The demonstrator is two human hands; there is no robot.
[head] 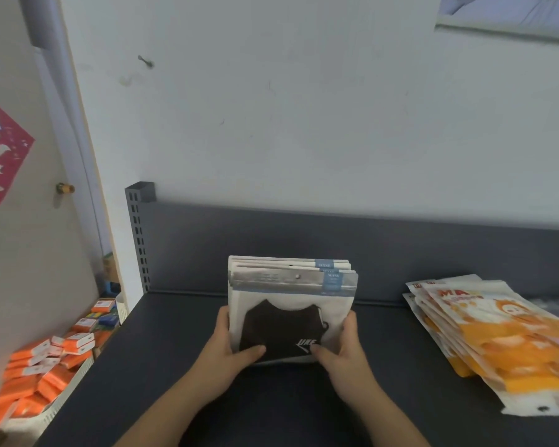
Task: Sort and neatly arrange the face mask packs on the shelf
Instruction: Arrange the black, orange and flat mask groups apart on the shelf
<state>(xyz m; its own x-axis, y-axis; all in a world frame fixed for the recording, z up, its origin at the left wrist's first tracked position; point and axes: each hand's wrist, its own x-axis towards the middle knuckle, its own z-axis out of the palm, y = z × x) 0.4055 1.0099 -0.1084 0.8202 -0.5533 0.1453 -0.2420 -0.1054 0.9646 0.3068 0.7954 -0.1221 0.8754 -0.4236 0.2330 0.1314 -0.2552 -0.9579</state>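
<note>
Basket [73, 387] holds orange boxes [50, 380]; left hand [228, 351] and right hand [344, 354] grasp black mask packs [288, 321] upright on shelf [168, 343]

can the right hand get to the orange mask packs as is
Probably yes: only bare shelf lies between the right hand and the orange mask packs. But it grips the stack of black mask packs with the left hand, so it must let go first.

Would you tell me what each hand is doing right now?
Left hand: holds the stack of black face mask packs by its left edge.
Right hand: holds it by its right edge.
</note>
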